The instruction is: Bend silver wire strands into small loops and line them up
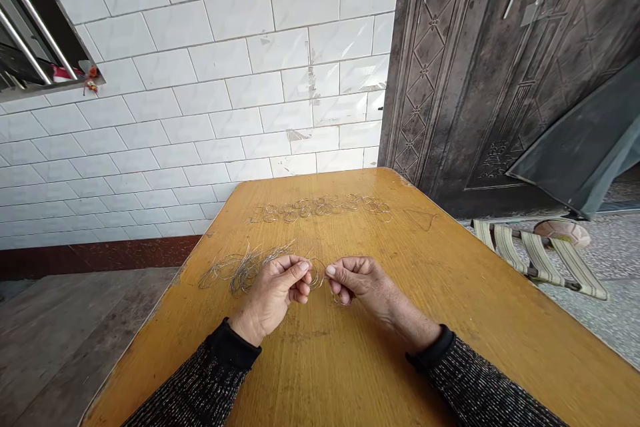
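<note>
Between my two hands a thin wire loop [317,273] is held just above the wooden table [320,360]. My left hand [283,287] pinches its left side between thumb and fingers. The thumb and index finger of my right hand [363,283] close on the wire's right side, and a thin curved bit shows below those fingers. Beside and behind my left hand lies a tangled heap of loose wires [230,270], partly hidden by that hand. Farther back, a row of wire rings [320,205] lies across the table.
A thin bent wire [423,219] lies at the right of the row. White tiled wall [280,47] stands behind the table, with a dark carved door [465,80] at the right. A striped strap seat [540,257] and a ball [563,232] are on the floor to the right.
</note>
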`<state>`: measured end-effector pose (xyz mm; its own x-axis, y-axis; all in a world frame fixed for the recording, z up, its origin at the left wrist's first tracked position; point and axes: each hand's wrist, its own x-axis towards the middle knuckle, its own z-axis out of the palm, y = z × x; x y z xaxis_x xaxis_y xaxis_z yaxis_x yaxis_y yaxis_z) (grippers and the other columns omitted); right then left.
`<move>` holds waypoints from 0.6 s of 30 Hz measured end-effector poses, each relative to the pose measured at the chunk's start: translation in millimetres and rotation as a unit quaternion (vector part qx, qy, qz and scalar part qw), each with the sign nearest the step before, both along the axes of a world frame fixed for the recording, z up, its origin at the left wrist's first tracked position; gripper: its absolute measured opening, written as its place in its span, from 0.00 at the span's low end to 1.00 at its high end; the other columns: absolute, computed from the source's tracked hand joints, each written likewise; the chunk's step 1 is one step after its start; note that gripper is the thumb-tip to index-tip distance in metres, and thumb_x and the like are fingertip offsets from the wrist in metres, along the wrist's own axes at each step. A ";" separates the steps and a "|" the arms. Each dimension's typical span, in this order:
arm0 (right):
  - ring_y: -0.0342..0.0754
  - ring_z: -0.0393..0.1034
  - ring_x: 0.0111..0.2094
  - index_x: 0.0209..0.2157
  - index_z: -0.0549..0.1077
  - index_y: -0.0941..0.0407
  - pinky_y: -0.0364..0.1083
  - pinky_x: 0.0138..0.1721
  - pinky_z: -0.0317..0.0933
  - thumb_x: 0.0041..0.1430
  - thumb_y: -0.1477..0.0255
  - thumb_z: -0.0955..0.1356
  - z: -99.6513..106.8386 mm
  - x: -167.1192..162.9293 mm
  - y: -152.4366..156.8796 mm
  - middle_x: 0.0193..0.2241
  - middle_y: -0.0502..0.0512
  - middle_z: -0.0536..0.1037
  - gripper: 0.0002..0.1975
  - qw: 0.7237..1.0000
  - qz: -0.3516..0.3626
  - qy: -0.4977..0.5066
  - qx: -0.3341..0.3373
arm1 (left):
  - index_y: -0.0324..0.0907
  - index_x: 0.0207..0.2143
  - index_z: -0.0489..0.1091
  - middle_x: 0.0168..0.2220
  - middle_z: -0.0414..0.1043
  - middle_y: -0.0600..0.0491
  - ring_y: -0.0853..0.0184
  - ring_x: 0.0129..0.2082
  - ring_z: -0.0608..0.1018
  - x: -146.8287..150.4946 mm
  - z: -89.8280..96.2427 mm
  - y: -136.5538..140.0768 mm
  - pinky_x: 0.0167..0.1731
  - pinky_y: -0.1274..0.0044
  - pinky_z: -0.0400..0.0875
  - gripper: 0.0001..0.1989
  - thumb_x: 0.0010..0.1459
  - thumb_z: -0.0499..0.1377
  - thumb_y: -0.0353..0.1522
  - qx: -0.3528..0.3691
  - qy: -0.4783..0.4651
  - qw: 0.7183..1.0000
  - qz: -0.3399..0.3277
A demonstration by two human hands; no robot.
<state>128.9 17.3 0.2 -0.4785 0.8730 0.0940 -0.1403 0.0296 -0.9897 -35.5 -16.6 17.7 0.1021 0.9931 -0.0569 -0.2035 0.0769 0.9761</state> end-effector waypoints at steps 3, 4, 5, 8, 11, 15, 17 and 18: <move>0.34 0.56 0.13 0.16 0.66 0.59 0.37 0.17 0.50 0.46 0.58 0.67 -0.4 0.2 -0.4 0.12 0.46 0.66 0.19 1.000 0.004 0.004 -0.006 | 0.37 0.26 0.66 0.22 0.65 0.57 0.77 0.18 0.67 -0.6 -0.1 0.8 0.18 0.83 0.60 0.11 0.47 0.62 0.35 -0.005 -0.006 1.000 -0.007; 0.34 0.56 0.13 0.15 0.66 0.59 0.37 0.17 0.50 0.47 0.58 0.67 -0.2 0.0 -0.5 0.12 0.45 0.66 0.19 1.000 0.005 0.005 -0.008 | 0.37 0.26 0.66 0.22 0.65 0.57 0.77 0.18 0.67 -0.7 0.1 0.9 0.18 0.83 0.60 0.11 0.47 0.62 0.35 -0.006 -0.009 1.000 -0.009; 0.34 0.56 0.13 0.15 0.66 0.59 0.37 0.17 0.50 0.46 0.58 0.67 0.1 -0.1 -0.5 0.12 0.45 0.66 0.19 1.000 0.004 0.004 -0.009 | 0.37 0.26 0.65 0.22 0.65 0.57 0.77 0.18 0.67 -0.6 0.2 0.9 0.18 0.83 0.60 0.11 0.47 0.62 0.35 -0.005 -0.013 1.000 -0.010; 0.34 0.56 0.12 0.15 0.66 0.59 0.37 0.16 0.50 0.46 0.58 0.68 0.5 -1.0 -0.3 0.12 0.45 0.66 0.19 1.000 0.001 0.002 -0.014 | 0.37 0.26 0.65 0.22 0.65 0.57 0.77 0.18 0.67 -0.1 0.3 0.8 0.19 0.83 0.60 0.10 0.47 0.61 0.35 0.005 -0.018 1.000 -0.013; 0.35 0.56 0.12 0.15 0.66 0.59 0.37 0.16 0.50 0.46 0.57 0.67 -0.3 -1.7 -0.3 0.12 0.45 0.66 0.20 1.000 0.001 -0.002 -0.013 | 0.38 0.26 0.65 0.23 0.65 0.57 0.77 0.18 0.67 0.3 -0.3 0.3 0.20 0.82 0.61 0.10 0.48 0.61 0.36 0.022 -0.011 1.000 -0.017; 0.35 0.57 0.12 0.15 0.66 0.59 0.37 0.15 0.51 0.46 0.57 0.67 -1.7 -2.4 -1.4 0.12 0.46 0.67 0.20 1.000 0.009 -0.012 -0.010 | 0.38 0.27 0.65 0.23 0.66 0.57 0.76 0.19 0.68 -0.3 -0.9 -0.2 0.20 0.81 0.62 0.10 0.49 0.60 0.36 0.034 0.011 0.999 -0.024; 0.35 0.57 0.12 0.16 0.65 0.59 0.37 0.15 0.51 0.45 0.57 0.67 -1.4 -2.7 -2.2 0.12 0.45 0.66 0.19 1.000 0.006 -0.012 -0.012 | 0.38 0.28 0.66 0.23 0.66 0.57 0.76 0.19 0.68 -0.8 -1.1 -0.2 0.21 0.81 0.62 0.10 0.49 0.60 0.37 0.035 0.020 0.999 -0.024; 0.35 0.56 0.12 0.16 0.65 0.59 0.37 0.15 0.51 0.45 0.57 0.68 -0.8 -2.8 -2.5 0.12 0.45 0.66 0.19 1.000 0.003 -0.010 -0.012 | 0.38 0.28 0.66 0.23 0.66 0.56 0.75 0.19 0.68 -1.0 -1.2 -0.1 0.21 0.81 0.62 0.11 0.49 0.60 0.37 0.034 0.023 0.999 -0.024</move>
<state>126.0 14.8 -0.5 -0.4859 0.8717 0.0640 -0.1202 0.0059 -0.9927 -36.5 -16.6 16.4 0.1477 0.9890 0.0040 -0.1557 0.0193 0.9876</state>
